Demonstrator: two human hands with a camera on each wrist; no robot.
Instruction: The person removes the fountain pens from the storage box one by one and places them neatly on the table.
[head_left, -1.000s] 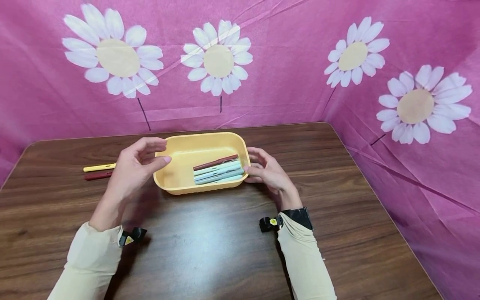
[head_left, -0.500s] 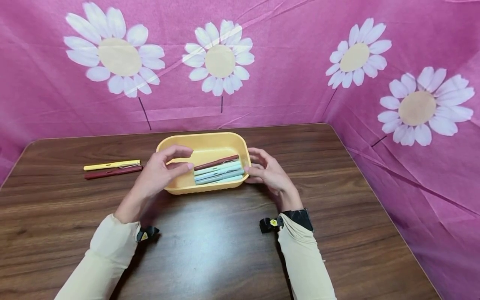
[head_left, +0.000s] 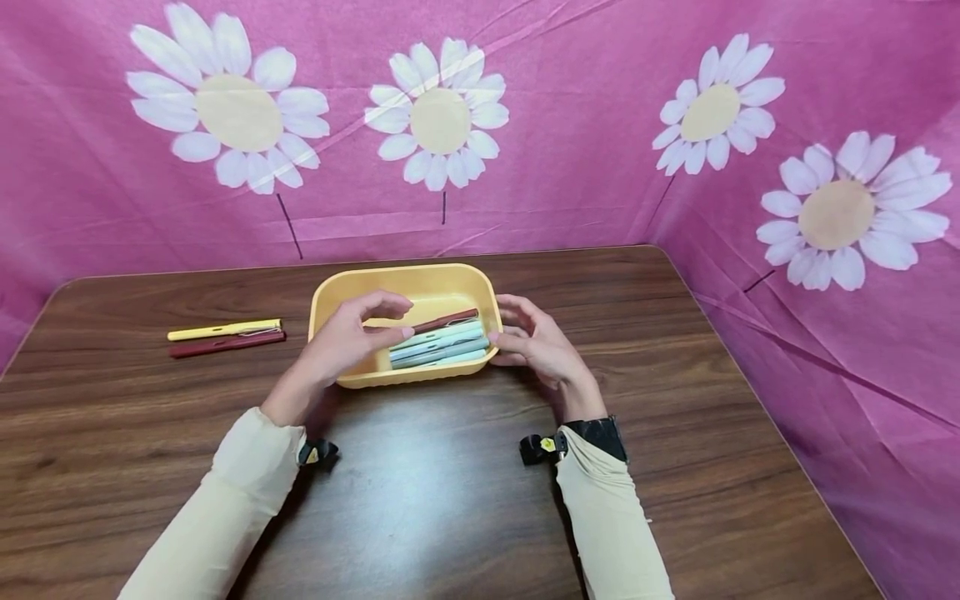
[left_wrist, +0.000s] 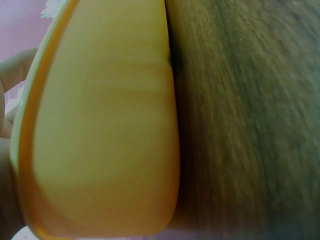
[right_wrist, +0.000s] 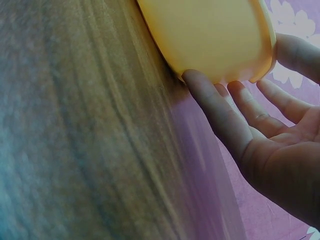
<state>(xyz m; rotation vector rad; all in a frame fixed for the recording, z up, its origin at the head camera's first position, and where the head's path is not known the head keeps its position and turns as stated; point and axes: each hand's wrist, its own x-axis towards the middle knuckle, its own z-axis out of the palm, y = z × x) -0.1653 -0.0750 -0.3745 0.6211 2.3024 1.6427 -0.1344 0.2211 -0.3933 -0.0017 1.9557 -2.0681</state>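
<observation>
A pale yellow plastic tray (head_left: 420, 377) stands at the back of the table, its outer wall filling much of the left wrist view. In its right half lie several mint and light blue pens (head_left: 438, 340), with a dark red pen (head_left: 453, 318) behind them. My left hand (head_left: 337, 340) hovers over the tray's left half, thumb and fingers apart with nothing between them, fingertips close to the pens' left ends. At the tray's right end my right hand (head_left: 546, 343) holds the rim, thumb over the edge and fingers (right_wrist: 212, 102) against the outside wall.
Left of the tray, a yellow pen (head_left: 225, 330) and a maroon pen (head_left: 225, 345) lie side by side on the brown wooden table (head_left: 420, 500). A pink cloth (head_left: 570, 158) with large white daisies hangs along the back and right edges.
My left hand has moved right, from the tray's left rim to over its inside, uncovering the two pens on the table. The right hand has kept its place on the tray.
</observation>
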